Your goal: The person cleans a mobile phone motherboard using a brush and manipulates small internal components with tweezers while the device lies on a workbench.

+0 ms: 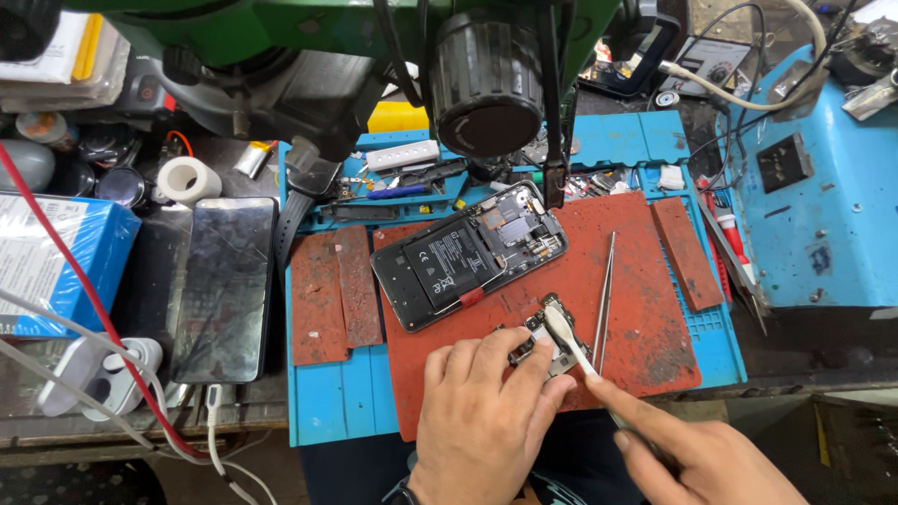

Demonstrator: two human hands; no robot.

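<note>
Matt red mat (645,281), worn rough; shiny metal tweezers (605,299); glossy glass phone (227,281).

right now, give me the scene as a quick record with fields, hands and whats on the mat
left hand: presses a small circuit board onto the red mat
right hand: holds a white brush, head on the board
opened phone: back off, black battery showing, lying above the hands
tweezers: on the mat, right of the board
second phone: dark screen up, left of the blue mat
overhead: green microscope
</note>
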